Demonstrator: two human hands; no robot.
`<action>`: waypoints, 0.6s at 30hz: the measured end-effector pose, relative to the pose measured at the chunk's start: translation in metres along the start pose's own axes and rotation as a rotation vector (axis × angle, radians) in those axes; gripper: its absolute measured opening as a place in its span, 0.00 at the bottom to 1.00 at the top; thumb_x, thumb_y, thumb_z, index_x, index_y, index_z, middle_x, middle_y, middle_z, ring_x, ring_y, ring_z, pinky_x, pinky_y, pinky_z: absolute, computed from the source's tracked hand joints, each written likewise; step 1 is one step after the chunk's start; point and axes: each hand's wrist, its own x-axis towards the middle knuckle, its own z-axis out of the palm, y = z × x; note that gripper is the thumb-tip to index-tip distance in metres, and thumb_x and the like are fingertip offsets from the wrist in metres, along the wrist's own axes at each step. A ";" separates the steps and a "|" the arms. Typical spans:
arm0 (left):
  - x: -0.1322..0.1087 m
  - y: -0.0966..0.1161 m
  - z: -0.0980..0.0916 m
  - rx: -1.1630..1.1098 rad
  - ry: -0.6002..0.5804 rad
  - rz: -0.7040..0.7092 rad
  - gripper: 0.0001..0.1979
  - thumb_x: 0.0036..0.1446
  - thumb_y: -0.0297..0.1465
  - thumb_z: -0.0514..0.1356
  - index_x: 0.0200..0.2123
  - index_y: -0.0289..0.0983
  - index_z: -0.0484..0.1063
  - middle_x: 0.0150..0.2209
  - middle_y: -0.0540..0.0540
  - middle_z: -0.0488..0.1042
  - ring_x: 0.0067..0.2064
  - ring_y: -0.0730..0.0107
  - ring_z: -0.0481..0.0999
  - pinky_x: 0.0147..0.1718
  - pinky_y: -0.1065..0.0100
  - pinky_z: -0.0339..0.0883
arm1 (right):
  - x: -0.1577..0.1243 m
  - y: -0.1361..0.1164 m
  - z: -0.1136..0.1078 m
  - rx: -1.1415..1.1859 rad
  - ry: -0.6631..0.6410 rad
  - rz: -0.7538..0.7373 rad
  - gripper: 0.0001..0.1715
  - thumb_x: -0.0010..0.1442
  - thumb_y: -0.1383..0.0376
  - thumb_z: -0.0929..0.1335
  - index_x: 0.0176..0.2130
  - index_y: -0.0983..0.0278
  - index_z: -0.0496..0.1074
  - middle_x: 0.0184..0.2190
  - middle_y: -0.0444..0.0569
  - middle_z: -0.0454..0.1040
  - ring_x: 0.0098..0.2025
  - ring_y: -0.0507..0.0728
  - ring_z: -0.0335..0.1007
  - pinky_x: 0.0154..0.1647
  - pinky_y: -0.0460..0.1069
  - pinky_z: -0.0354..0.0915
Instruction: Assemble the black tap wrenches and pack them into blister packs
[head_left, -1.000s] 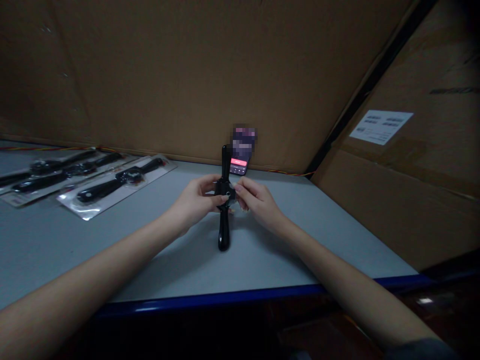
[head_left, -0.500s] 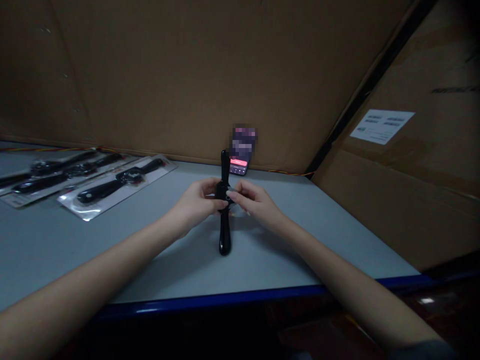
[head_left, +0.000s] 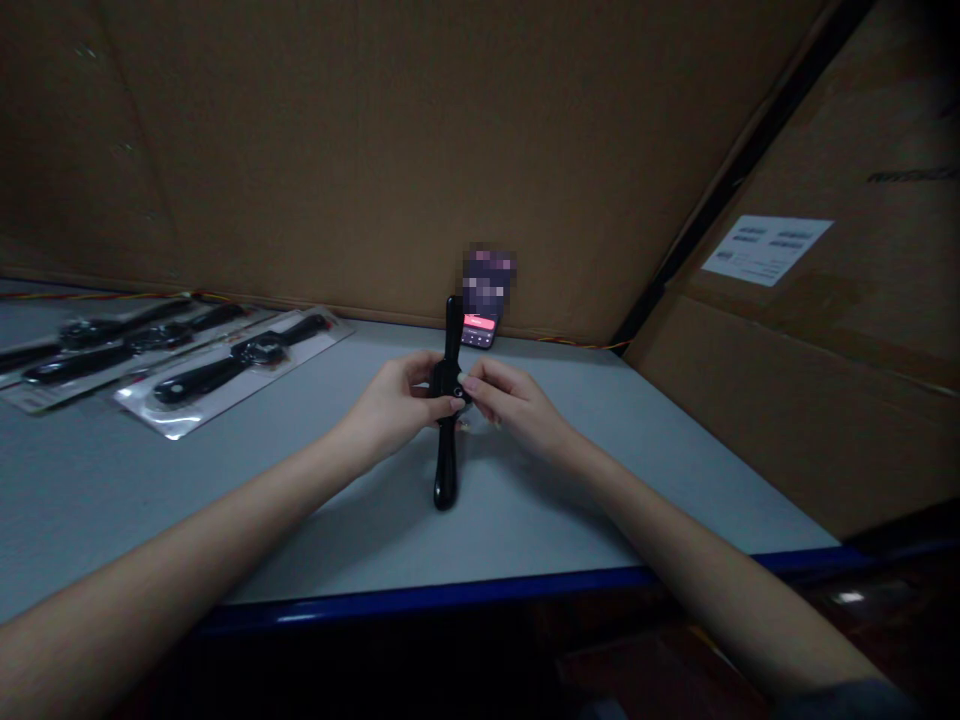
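Note:
A black spokeshave point(head_left: 446, 470), with a rounded handle at each end, is held nearly upright in the view above the table. Around its middle body, from the left, my left hand point(head_left: 401, 400) is closed, the thumb lying across the front. From the right, the thumb and fingers of my right hand point(head_left: 510, 400) pinch the body's edge beside a small round fitting. Fingers hide much of the body, and I cannot make out whether a small part sits in the right pinch.
Several similar black tools in clear blister packs point(head_left: 176, 425) lie on the grey table point(head_left: 337, 545) at left. A lit phone point(head_left: 480, 338) leans against the cardboard wall point(head_left: 360, 160) behind. Another cardboard panel with a label point(head_left: 772, 250) stands at right. The table's front edge is blue.
The spokeshave has tilted slightly, its top leaning right and its lower handle shifting left. Both hands keep their hold, the right fingertips shifting slightly on the body.

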 end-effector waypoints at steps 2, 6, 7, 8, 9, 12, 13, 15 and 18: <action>0.000 -0.001 0.000 -0.005 0.002 0.009 0.18 0.43 0.18 0.62 0.41 0.31 0.69 0.39 0.44 0.74 0.37 0.69 0.74 0.36 0.65 0.70 | 0.000 0.001 0.000 -0.003 0.001 -0.001 0.18 0.60 0.56 0.62 0.24 0.63 0.59 0.18 0.38 0.57 0.21 0.47 0.52 0.24 0.44 0.51; 0.001 -0.004 0.000 -0.023 0.003 0.047 0.17 0.43 0.18 0.62 0.40 0.32 0.69 0.38 0.45 0.74 0.34 0.70 0.74 0.35 0.64 0.71 | 0.001 0.002 -0.002 -0.014 -0.005 -0.008 0.18 0.60 0.55 0.62 0.24 0.63 0.59 0.18 0.37 0.57 0.21 0.47 0.52 0.23 0.44 0.50; 0.002 -0.005 0.000 -0.022 0.002 0.056 0.17 0.43 0.18 0.62 0.40 0.32 0.69 0.37 0.45 0.74 0.34 0.70 0.74 0.34 0.64 0.71 | 0.002 0.002 -0.003 -0.014 -0.007 -0.010 0.18 0.60 0.55 0.62 0.24 0.63 0.60 0.17 0.37 0.57 0.21 0.47 0.52 0.23 0.44 0.50; 0.002 -0.005 0.000 -0.019 0.002 0.063 0.17 0.43 0.19 0.62 0.40 0.32 0.69 0.37 0.46 0.74 0.34 0.71 0.74 0.34 0.65 0.71 | 0.002 0.001 -0.004 -0.014 -0.007 -0.010 0.18 0.59 0.55 0.63 0.24 0.63 0.60 0.17 0.37 0.57 0.21 0.47 0.52 0.23 0.45 0.51; 0.002 -0.004 0.000 -0.015 0.003 0.068 0.17 0.43 0.19 0.62 0.40 0.32 0.69 0.36 0.46 0.74 0.34 0.71 0.74 0.34 0.65 0.71 | 0.002 0.001 -0.005 -0.015 -0.006 -0.010 0.18 0.59 0.55 0.63 0.24 0.63 0.60 0.17 0.37 0.57 0.21 0.47 0.53 0.23 0.45 0.51; 0.002 -0.004 0.000 0.004 0.005 0.085 0.16 0.43 0.19 0.62 0.38 0.32 0.69 0.36 0.46 0.74 0.33 0.71 0.74 0.34 0.65 0.70 | 0.002 -0.001 -0.006 -0.022 -0.013 -0.012 0.18 0.59 0.54 0.62 0.25 0.63 0.60 0.18 0.38 0.58 0.21 0.47 0.53 0.24 0.45 0.51; 0.002 -0.003 0.000 0.010 0.008 0.089 0.16 0.43 0.20 0.62 0.38 0.32 0.70 0.36 0.46 0.74 0.34 0.71 0.74 0.34 0.65 0.70 | 0.002 -0.001 -0.007 -0.024 -0.016 -0.015 0.18 0.59 0.54 0.62 0.25 0.63 0.60 0.18 0.38 0.58 0.21 0.47 0.53 0.24 0.45 0.51; 0.002 -0.003 0.000 0.014 0.010 0.088 0.16 0.42 0.20 0.63 0.38 0.32 0.70 0.36 0.46 0.75 0.34 0.70 0.74 0.35 0.65 0.70 | 0.002 -0.001 -0.007 -0.021 -0.027 -0.019 0.18 0.59 0.54 0.62 0.25 0.63 0.60 0.18 0.38 0.58 0.21 0.47 0.53 0.23 0.45 0.51; 0.001 -0.001 0.000 -0.014 0.008 0.059 0.17 0.42 0.20 0.63 0.39 0.31 0.70 0.36 0.45 0.75 0.35 0.69 0.74 0.36 0.64 0.70 | 0.001 -0.001 -0.007 -0.001 -0.044 -0.023 0.18 0.59 0.54 0.62 0.26 0.63 0.60 0.18 0.38 0.58 0.21 0.47 0.53 0.23 0.45 0.51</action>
